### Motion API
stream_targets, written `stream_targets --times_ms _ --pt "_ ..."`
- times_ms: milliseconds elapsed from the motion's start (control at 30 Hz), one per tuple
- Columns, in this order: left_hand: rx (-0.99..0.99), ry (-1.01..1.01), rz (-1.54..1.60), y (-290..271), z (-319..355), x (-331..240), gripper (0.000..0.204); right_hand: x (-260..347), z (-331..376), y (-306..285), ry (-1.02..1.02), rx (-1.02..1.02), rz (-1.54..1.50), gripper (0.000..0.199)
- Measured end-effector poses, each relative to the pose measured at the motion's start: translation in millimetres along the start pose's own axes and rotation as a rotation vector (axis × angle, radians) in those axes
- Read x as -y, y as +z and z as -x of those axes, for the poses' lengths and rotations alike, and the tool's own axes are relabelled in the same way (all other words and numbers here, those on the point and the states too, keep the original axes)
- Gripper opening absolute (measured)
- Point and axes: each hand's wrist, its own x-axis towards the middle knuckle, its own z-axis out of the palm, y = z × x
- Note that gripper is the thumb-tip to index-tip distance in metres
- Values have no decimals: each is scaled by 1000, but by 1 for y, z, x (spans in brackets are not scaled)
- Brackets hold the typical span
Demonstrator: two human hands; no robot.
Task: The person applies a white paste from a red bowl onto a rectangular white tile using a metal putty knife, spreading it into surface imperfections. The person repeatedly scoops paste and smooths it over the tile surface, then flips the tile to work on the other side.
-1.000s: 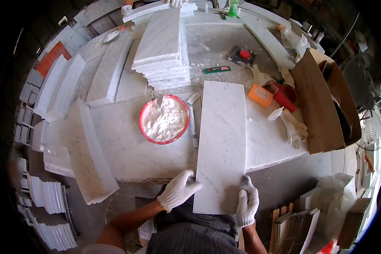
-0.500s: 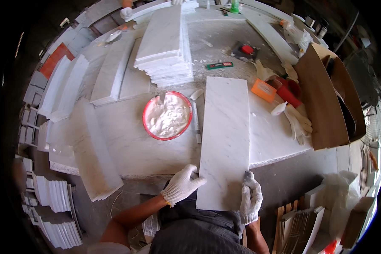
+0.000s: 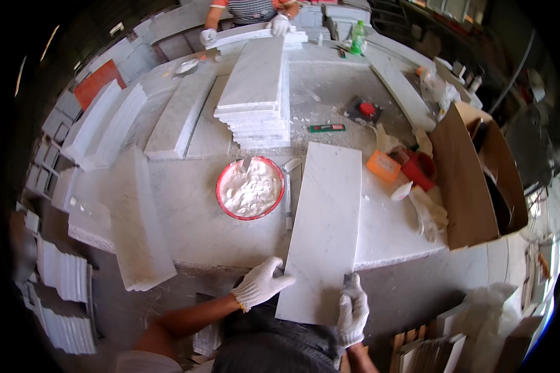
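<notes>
A long white marble slab [image 3: 323, 217] lies lengthwise before me, its near end jutting past the worktable edge toward my body. My left hand [image 3: 262, 285], in a white knitted glove, grips the slab's left edge near that end; its fingertips are partly hidden. Opposite it, my gloved right hand [image 3: 353, 311] is closed around a small dark grey flat piece [image 3: 347, 280] at the slab's right edge. I cannot make out what kind of piece it is. Left of the slab stands a red-rimmed bowl [image 3: 250, 189] of white paste with a blade stuck in it.
Stacked marble slabs [image 3: 252, 81] rise behind the bowl. More slabs [image 3: 144, 230] lie at the left. A green cutter [image 3: 327, 128], an orange box [image 3: 383, 166], loose gloves [image 3: 426, 211] and a cardboard box [image 3: 460, 186] occupy the right. Across the table, another person's gloved hands [image 3: 280, 25] touch slabs.
My view has tilted upward, so the table sits lower in the picture and more of the other person shows. Both my hands keep about the same places along the slab's edges.
</notes>
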Motion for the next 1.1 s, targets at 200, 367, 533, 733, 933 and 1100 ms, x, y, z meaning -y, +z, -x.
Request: stream_targets --times_ms 200,367,533,733,933,1100 --pt "-197 102 196 24 33 -6 55 -6 6 -7 -14 -16 -7 11" --pt "-150 52 87 11 39 -25 55 -7 12 -2 -31 -3 -16 22" --pt "-121 276 -318 -19 18 -29 35 -7 12 4 -57 -26 -110 25" --pt "-257 526 -579 -36 -79 -88 34 -4 7 -5 -39 -11 -70 15" --pt "-567 523 -878 -15 -234 -103 62 6 8 16 78 -82 -292 29" --pt "-491 358 -811 -25 -305 -113 57 25 10 14 269 -148 -260 34"
